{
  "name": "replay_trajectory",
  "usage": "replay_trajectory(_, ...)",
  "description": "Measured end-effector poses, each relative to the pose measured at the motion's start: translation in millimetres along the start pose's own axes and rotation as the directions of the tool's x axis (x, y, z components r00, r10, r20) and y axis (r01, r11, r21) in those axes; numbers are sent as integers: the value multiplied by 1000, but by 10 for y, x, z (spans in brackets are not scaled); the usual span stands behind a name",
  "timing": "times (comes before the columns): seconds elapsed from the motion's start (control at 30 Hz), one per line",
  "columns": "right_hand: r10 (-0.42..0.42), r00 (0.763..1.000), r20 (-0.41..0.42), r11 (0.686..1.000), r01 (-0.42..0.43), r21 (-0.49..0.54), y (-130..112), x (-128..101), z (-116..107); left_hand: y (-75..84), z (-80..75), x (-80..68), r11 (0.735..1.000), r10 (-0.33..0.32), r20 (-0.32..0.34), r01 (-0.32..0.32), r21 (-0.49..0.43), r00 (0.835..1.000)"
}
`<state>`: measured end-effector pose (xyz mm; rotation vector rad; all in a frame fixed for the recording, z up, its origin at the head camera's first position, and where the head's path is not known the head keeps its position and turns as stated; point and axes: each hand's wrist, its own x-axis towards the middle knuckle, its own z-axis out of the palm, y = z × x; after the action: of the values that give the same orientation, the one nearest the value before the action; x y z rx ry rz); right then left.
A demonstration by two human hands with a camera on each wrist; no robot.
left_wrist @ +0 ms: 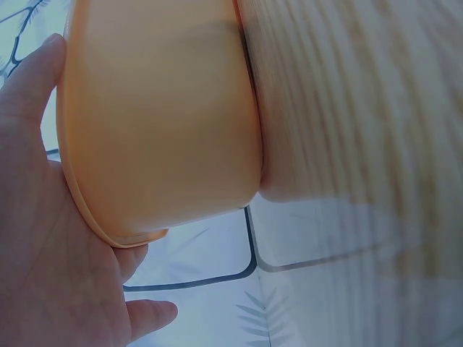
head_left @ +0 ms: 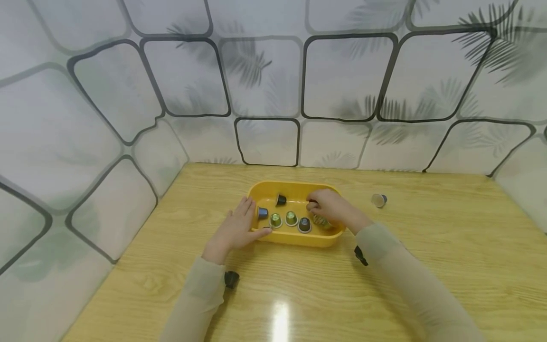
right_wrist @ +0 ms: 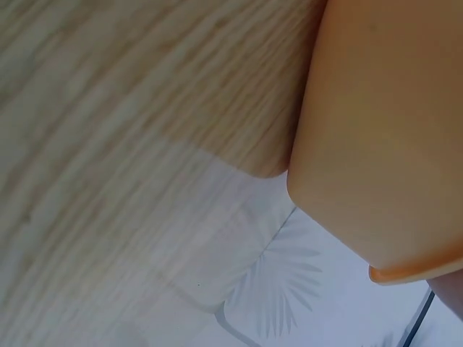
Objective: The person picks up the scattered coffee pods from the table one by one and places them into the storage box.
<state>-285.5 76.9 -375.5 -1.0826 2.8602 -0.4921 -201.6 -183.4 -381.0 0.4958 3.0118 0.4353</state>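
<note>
A yellow tray (head_left: 295,239) stands on the wooden table with several coffee capsules in it. My left hand (head_left: 235,229) rests on the tray's left end, fingers extended along the rim and thumb over the front edge; the left wrist view shows the palm (left_wrist: 58,238) against the rim. Near it lie a blue capsule (head_left: 262,213), a black capsule (head_left: 280,200) and two green capsules (head_left: 275,220). A dark grey capsule (head_left: 304,225) sits right of these. Over the tray's right end, my right hand (head_left: 332,207) pinches a dark capsule (head_left: 313,202), mostly hidden by the fingers.
Outside the tray, a capsule (head_left: 379,200) lies on its side to the right, its pale lid facing left. Below the right hand is a greenish-gold patterned patch (head_left: 321,221) inside the tray. A patterned wall (head_left: 265,142) borders the table's back edge.
</note>
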Motion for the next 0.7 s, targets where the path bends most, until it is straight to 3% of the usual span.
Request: replay_trajectory(0.7, -10, 1000, 21, 998, 11, -68, -54, 34, 82, 3, 0, -9, 1000, -3, 5, 3, -13, 1000)
